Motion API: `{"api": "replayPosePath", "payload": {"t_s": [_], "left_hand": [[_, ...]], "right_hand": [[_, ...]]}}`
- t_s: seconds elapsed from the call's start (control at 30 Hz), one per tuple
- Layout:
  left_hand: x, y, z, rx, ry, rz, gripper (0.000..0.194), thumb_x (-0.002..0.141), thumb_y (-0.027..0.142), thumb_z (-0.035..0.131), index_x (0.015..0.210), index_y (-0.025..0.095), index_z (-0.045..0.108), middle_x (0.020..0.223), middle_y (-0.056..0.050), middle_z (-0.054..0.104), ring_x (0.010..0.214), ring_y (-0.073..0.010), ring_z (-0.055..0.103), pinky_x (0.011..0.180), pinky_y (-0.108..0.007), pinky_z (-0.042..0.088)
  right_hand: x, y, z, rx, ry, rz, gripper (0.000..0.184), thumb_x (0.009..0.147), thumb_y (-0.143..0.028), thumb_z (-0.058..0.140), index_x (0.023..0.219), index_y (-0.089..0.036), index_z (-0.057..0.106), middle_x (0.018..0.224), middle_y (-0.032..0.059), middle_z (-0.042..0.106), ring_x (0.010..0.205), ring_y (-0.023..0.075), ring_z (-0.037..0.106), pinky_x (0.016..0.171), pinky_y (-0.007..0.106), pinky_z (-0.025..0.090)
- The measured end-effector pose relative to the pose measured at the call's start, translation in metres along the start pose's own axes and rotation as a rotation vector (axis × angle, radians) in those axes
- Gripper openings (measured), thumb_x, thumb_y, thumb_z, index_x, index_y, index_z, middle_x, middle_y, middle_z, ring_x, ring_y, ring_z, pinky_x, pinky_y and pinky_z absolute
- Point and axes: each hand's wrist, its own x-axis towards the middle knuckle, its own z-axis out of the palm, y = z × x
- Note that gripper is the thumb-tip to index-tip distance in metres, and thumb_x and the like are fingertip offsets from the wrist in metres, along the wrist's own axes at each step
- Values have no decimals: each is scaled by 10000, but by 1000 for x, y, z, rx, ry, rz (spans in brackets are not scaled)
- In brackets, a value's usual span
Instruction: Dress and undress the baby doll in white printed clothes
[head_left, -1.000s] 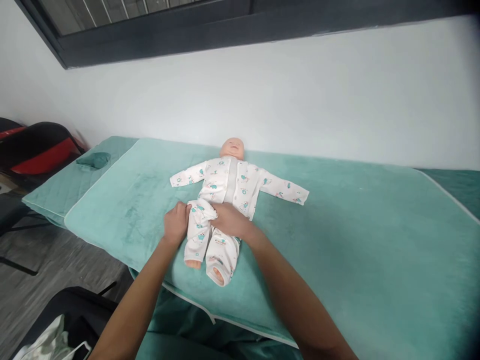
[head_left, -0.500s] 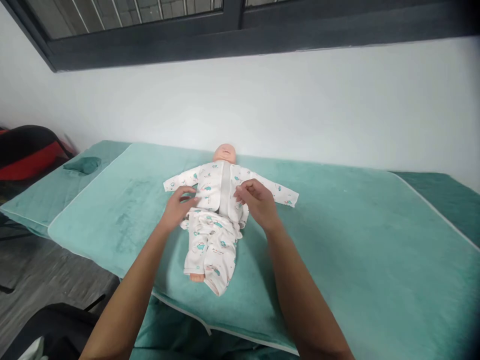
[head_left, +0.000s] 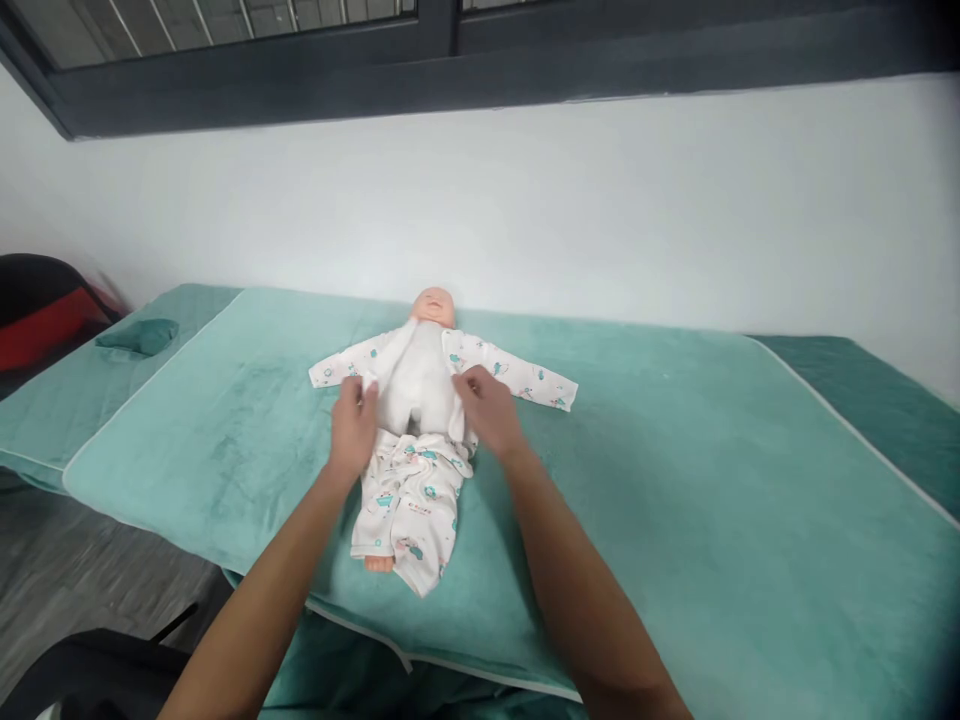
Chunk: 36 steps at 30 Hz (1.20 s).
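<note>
A baby doll (head_left: 433, 306) lies on its back, head toward the wall and arms spread. Its white printed jacket (head_left: 517, 368) is spread apart at the front, baring the doll's white torso (head_left: 420, 375). My left hand (head_left: 354, 425) pinches the jacket's front edge on the left side. On the other side my right hand (head_left: 486, 405) has its fingers closed on the opposite front edge. Printed trousers (head_left: 412, 490) cover the doll's legs, the waistband bunched below the torso. One foot (head_left: 379, 564) sticks out of the left trouser leg; the other foot is hidden.
The doll lies on a green padded bed cover (head_left: 637, 480) set against a white wall (head_left: 525, 210). A small green pillow (head_left: 138, 338) rests at the far left. A black and red chair (head_left: 45, 325) stands beyond it, and another black chair (head_left: 97, 660) is at the lower left.
My hands have left the trousers, which now lie lower over the legs, and moved up to the jacket. The jacket's front panels have been drawn apart, uncovering the torso.
</note>
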Motion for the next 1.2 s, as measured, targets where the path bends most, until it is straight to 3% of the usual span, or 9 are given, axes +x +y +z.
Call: {"api": "replayPosePath", "payload": {"t_s": [0.07,0.13,0.27,0.33,0.43,0.6,0.8,1.03,1.2], "left_hand": [[12,-23,-9,-165,205,-143,260,987,453,448,929,214,533,874,-8,575,828,-168,556,789,-297,470],[21,-48,-16,-194,327,-227,245,958,432,488,887,202,533,886,-10,570,863,-159,554,817,-284,466],[24,-71,-20,-199,404,-166,217,890,368,577,1017,193,574,1079,-48,615,1040,-161,574,934,-291,452],[19,-67,-19,-221,317,-143,221,860,373,606,995,198,612,1039,-41,641,995,-166,595,896,-290,465],[6,-54,-22,-271,139,-154,218,811,395,652,906,199,662,872,-19,656,823,-165,602,762,-282,478],[-23,-39,-42,-314,-343,-122,214,797,406,715,846,199,741,838,-37,652,734,-165,568,646,-274,447],[-38,-35,-64,-347,-558,-22,255,825,360,721,1046,251,784,1102,-81,618,836,-174,557,733,-294,464],[-40,-37,-66,-296,-597,-55,255,855,422,681,983,223,775,1027,-77,644,841,-191,573,728,-293,460],[-42,-38,-66,-292,-613,-102,291,929,442,586,1021,212,740,918,-39,615,680,-135,498,627,-266,413]], "right_hand": [[8,16,-20,156,147,99,294,931,-457,453,734,-238,459,690,-23,525,686,172,530,655,282,408],[12,36,-43,119,302,194,256,906,-416,449,725,-236,458,723,-8,534,710,176,523,657,286,402],[8,71,-74,-361,204,490,129,842,-300,518,740,-221,524,800,74,600,796,237,566,724,347,407],[3,74,-72,-473,222,472,79,836,-269,522,826,-205,567,944,124,636,861,254,591,770,371,427],[-5,56,-52,-304,259,170,159,884,-337,497,893,-206,588,976,99,656,871,236,604,811,372,460],[-27,13,-26,125,-491,-147,305,876,-501,591,718,-241,609,731,33,622,722,219,570,681,355,482],[-43,0,-38,182,-709,-156,188,770,-440,742,813,-266,683,906,43,655,872,239,609,847,385,521],[-64,15,-36,135,-695,-179,184,785,-353,697,897,-239,607,895,18,608,813,193,542,751,331,482],[-89,31,-22,25,-385,-194,70,831,-249,604,832,-231,537,799,-13,534,697,155,470,638,295,411]]}}
